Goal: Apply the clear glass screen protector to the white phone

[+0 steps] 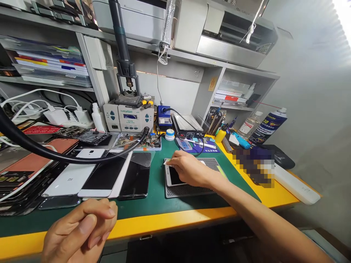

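A phone with a white frame and dark screen (172, 177) lies on a grey perforated pad (178, 193) on the green mat. My right hand (189, 168) reaches over it from the right and covers much of the screen. Its fingertips press a small white cloth-like piece (166, 163) against the phone's far left corner. Most of that piece is hidden under the fingers. My left hand (82, 230) is held up at the table's front edge, left of the pad, away from the phone. Its fingers are curled in, and nothing shows in them.
Several phones, among them a white one (70, 179) and a black one (135, 179), lie left of the pad. A black hose (82, 157) arches over them. Behind stand a hot air station (128, 117) and a soldering iron stand (165, 118). A spray can (270, 126) leans at right.
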A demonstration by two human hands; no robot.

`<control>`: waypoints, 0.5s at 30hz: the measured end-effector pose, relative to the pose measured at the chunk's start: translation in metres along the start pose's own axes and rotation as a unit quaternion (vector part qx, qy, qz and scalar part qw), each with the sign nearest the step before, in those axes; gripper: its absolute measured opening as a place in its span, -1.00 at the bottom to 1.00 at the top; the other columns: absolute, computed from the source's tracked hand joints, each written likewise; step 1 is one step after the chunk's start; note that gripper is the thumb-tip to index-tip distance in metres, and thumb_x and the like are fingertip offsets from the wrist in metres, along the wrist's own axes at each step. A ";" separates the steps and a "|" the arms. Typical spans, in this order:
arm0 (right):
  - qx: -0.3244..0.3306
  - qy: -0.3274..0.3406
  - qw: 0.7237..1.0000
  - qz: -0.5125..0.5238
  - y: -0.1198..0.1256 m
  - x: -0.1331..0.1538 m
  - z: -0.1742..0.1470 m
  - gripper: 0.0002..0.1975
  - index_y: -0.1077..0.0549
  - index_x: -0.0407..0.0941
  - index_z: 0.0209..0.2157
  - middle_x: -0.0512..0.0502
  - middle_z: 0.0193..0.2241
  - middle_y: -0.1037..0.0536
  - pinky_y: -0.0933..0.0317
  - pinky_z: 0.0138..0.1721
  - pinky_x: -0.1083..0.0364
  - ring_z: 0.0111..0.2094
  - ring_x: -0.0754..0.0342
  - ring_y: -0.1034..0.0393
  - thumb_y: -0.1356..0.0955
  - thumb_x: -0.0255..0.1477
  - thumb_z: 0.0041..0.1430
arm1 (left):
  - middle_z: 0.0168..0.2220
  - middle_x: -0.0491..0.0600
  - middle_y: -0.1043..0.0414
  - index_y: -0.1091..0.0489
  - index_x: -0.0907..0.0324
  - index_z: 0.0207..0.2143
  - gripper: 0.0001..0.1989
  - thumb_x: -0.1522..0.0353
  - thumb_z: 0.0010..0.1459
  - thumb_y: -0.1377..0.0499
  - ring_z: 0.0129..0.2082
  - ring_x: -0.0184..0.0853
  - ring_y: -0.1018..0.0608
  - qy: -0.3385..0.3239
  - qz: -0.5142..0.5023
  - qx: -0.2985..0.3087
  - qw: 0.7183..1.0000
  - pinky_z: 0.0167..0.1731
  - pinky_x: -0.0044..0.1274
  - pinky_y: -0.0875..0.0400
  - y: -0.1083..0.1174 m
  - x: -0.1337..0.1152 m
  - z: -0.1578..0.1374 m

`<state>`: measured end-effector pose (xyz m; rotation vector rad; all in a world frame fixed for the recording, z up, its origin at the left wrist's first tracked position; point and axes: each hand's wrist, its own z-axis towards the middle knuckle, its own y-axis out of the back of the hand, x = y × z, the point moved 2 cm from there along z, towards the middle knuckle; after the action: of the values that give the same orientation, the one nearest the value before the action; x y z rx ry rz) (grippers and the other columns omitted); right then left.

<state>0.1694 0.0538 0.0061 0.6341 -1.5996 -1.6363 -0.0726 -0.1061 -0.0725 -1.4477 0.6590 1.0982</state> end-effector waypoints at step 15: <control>0.025 0.059 0.997 0.032 0.006 0.027 -0.054 -0.54 -0.54 -0.18 0.02 -0.20 -0.19 -0.47 -0.32 -0.08 0.03 -0.14 -0.02 -0.32 -0.23 -0.75 0.19 | -0.75 -0.15 -0.02 -0.59 0.12 -0.33 -0.76 0.16 0.20 -0.24 -0.69 -0.41 -0.26 -0.085 0.010 0.050 0.995 -0.64 -0.56 -0.22 -0.002 -0.003 0.007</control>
<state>0.1964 0.0001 0.0107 0.6855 -1.5620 -1.4891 -0.0738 -0.0995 -0.0686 -1.2485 0.6000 1.1735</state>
